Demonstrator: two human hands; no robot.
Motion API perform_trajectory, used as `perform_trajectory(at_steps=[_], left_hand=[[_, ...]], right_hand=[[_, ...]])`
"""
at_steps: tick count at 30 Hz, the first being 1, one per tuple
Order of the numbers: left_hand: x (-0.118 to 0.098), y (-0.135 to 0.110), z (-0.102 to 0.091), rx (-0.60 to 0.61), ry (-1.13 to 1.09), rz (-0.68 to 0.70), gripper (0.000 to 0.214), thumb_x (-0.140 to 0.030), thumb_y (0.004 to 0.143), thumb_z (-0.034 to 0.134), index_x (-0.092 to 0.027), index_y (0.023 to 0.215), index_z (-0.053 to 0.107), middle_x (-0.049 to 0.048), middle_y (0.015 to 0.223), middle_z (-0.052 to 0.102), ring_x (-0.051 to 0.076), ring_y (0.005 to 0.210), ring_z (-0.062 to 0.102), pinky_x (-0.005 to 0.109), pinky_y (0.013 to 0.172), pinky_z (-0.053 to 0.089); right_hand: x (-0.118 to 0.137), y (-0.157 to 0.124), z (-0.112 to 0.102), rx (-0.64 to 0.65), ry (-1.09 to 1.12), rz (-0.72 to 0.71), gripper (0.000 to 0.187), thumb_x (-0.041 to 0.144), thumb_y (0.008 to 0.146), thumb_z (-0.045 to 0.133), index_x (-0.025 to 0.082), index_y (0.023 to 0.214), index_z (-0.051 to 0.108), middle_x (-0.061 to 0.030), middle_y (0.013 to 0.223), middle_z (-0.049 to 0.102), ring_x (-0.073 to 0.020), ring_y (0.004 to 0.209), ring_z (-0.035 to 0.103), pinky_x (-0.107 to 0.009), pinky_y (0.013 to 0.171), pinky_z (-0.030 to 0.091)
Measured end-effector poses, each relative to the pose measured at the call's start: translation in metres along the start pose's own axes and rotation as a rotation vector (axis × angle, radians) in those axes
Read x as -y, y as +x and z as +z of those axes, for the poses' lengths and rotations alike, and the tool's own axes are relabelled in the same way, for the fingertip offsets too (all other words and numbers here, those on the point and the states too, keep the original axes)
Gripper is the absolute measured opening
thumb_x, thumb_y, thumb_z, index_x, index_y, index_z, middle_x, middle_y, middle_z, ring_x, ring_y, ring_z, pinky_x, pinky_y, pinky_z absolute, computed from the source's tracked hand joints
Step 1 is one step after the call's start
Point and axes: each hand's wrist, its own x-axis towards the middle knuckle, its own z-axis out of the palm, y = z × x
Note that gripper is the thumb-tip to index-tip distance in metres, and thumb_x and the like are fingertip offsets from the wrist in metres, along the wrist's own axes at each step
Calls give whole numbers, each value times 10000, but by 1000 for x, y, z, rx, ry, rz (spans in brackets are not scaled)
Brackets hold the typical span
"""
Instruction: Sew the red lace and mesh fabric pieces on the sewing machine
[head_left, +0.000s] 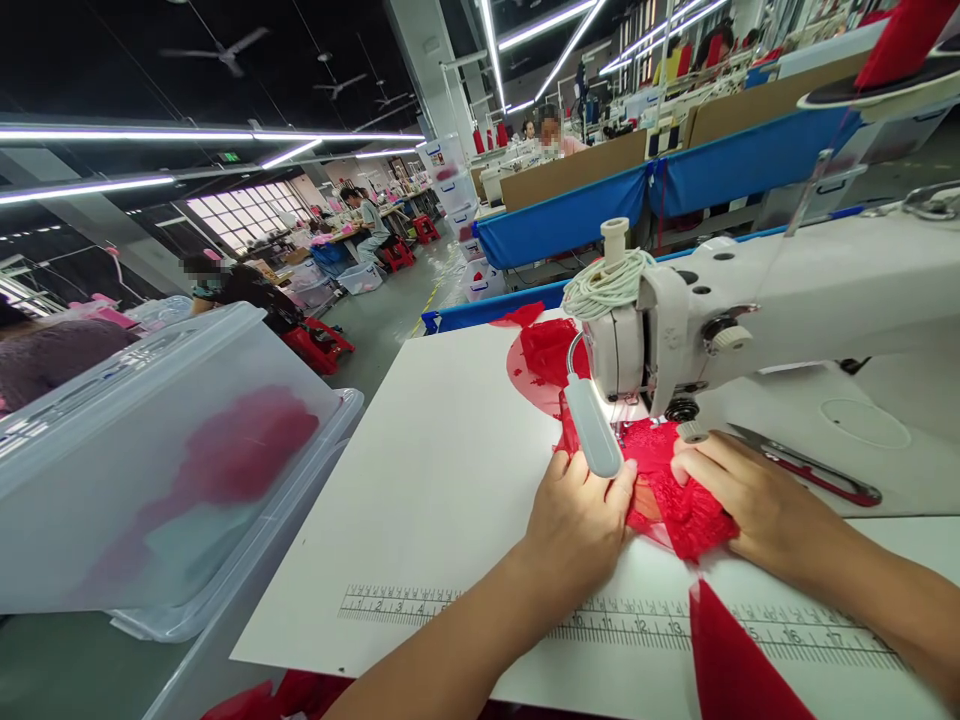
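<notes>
A red lace fabric piece (675,495) lies on the white table (435,480) under the head of a white sewing machine (750,310). My left hand (577,525) rests flat on the lace's left edge, fingers together, just below the machine's small lamp (592,425). My right hand (742,490) presses on the lace from the right, fingers stretched toward the needle area. More red lace (544,350) trails out behind the machine. A plain red fabric strip (731,655) runs off the table's near edge.
Red-handled snips (810,465) lie on the machine bed to the right. A clear lidded plastic bin (142,470) holding red fabric stands at the left. A printed ruler (600,615) runs along the table's front. Other people sit at workstations far behind.
</notes>
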Motion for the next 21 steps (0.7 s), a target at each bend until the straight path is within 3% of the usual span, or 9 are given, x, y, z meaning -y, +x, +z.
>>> perform_trajectory(at_steps=[12, 21], left_hand=[[2, 0, 0, -52, 67, 2, 364, -321, 986, 480, -139, 1264, 629, 170, 1120, 715, 285, 945, 662, 445, 868, 460], [2, 1, -2, -9, 43, -2, 393, -321, 993, 476, -113, 1296, 614, 185, 1119, 710, 291, 955, 659, 439, 842, 437]], right_hand=[[0, 0, -1, 9, -3, 26, 226, 10, 731, 471, 225, 784, 425, -32, 794, 495, -189, 699, 449, -307, 594, 362], [1, 2, -1, 5, -8, 29, 196, 45, 782, 499, 228, 801, 434, -26, 804, 494, -188, 704, 464, -305, 598, 364]])
